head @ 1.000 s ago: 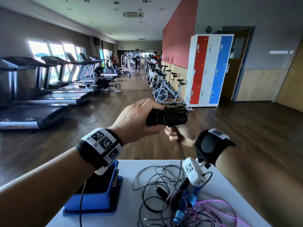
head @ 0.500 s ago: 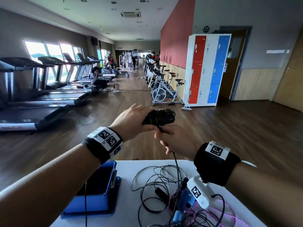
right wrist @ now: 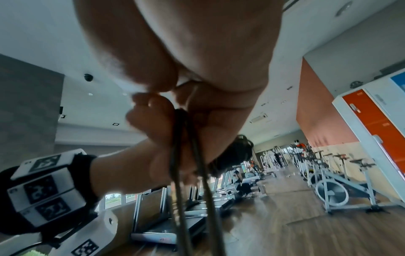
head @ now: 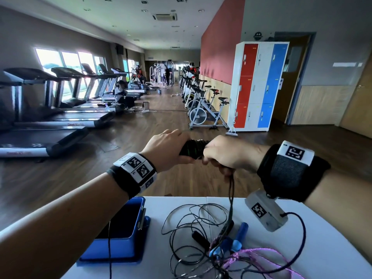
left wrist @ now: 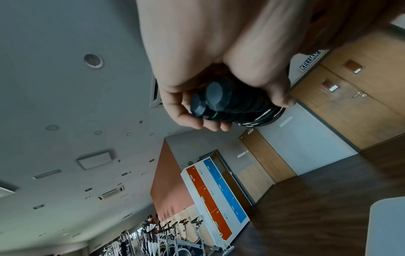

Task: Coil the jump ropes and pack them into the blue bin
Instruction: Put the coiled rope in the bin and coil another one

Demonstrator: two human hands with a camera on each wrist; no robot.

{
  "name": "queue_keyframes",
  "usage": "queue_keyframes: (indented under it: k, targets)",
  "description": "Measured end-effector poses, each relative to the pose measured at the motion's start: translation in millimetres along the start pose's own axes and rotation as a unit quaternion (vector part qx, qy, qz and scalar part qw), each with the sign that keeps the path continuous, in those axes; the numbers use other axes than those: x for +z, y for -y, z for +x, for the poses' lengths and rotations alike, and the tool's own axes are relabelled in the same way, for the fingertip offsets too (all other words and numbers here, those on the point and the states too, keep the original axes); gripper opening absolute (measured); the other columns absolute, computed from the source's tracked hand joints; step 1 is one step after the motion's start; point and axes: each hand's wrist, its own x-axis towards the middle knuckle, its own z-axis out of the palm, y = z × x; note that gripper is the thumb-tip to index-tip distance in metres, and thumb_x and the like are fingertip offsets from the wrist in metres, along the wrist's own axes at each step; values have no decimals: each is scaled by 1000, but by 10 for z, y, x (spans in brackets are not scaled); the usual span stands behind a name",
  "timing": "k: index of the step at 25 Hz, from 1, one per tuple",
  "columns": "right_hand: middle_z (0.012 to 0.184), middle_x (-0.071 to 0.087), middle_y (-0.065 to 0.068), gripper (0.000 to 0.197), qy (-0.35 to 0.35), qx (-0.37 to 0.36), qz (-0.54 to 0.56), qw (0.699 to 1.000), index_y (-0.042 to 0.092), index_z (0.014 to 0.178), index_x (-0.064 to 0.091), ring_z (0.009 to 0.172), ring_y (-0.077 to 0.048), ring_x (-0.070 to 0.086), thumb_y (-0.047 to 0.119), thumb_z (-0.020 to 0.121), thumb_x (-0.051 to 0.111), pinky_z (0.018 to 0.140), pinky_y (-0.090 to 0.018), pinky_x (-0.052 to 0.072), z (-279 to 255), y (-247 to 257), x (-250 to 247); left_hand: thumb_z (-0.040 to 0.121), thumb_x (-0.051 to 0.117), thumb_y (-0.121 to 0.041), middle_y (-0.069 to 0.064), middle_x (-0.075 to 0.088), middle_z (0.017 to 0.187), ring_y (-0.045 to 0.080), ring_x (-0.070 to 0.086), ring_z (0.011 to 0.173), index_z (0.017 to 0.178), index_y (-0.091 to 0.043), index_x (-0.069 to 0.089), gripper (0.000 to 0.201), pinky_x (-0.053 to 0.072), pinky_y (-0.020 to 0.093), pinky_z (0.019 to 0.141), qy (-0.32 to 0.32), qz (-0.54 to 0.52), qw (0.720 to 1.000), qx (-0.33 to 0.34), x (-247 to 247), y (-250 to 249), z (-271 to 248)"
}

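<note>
Since a second ago my right hand has swung over the black handles gripped by my left hand, pinching cord that could snag the worktop tangle short of the blue bin.

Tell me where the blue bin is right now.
In the head view the blue bin sits on the white table at lower left, under the left forearm, beside the tangled ropes.

Your windows blow out white; the room stays dim, wrist views blurred, edges bent.
</note>
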Motion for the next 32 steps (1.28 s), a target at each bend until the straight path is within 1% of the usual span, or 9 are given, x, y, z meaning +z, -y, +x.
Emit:
queue_keyframes:
  k: [4,11,17,19,22,25,28,30,32]
  targets:
    - [53,57,2,20,-17,-64,-197,978,14,64,71,53,-16,47,29,76,74,54,-29,38,145,119,-280,76,73,-66,-8,57,118,15,51,113,124,-27,55,64,45,33,86,0,-32,998,54,31,-25,-106]
    - [50,51,6,21,57,-100,-190,975,8,79,74,47,-9,43,26,79,84,44,-18,37,376,206,-550,70,81,-60,-8,57,106,9,46,100,115,-23,59,62,39,25,74,-49,-88,985,138,-61,-146,-204]
    - [60,61,0,27,99,-106,1,989,6,79,68,49,-8,50,25,68,84,50,-20,42,542,-162,-513,64,89,-50,-19,47,99,-3,36,93,110,-19,61,62,36,18,76,-114,-155,968,162,-74,-112,-276]
    - [57,60,4,18,110,-118,92,983,6,79,64,47,-6,52,16,77,79,50,-17,44,554,-250,-439,64,91,-45,-20,47,101,-2,38,95,112,-17,61,64,38,18,79,-144,-182,958,171,-61,-110,-294]
    - [64,66,6,12,64,-77,220,970,8,86,62,54,-5,61,8,97,57,55,-17,50,663,-536,-265,67,91,-40,-18,54,108,4,48,101,130,-23,52,76,43,20,87,-175,-244,941,158,11,-158,-315]
    - [88,70,2,14,-51,9,280,958,17,97,64,80,-14,68,31,97,64,72,-24,56,689,-942,18,78,80,-49,-15,53,115,5,47,104,143,-19,53,76,38,14,93,-197,-246,934,169,128,-225,-262]
    - [59,54,5,19,-65,16,404,912,19,78,51,50,-10,48,18,97,53,49,-21,43,694,-1002,450,82,71,-59,-7,60,119,13,53,107,138,-16,59,71,39,18,96,-196,-240,941,139,251,-207,-170]
    - [60,46,2,28,-44,7,422,905,20,76,50,47,-10,35,10,100,41,48,-25,35,628,-913,649,81,68,-63,0,63,120,19,55,110,137,-17,60,73,42,25,98,-184,-220,951,117,355,-171,-121]
    - [67,58,-5,22,-71,-18,397,915,14,86,60,50,-14,43,15,103,47,51,-29,42,477,-869,728,81,65,-65,1,64,119,21,54,112,137,-19,59,73,45,31,97,-171,-197,960,99,447,-151,-88]
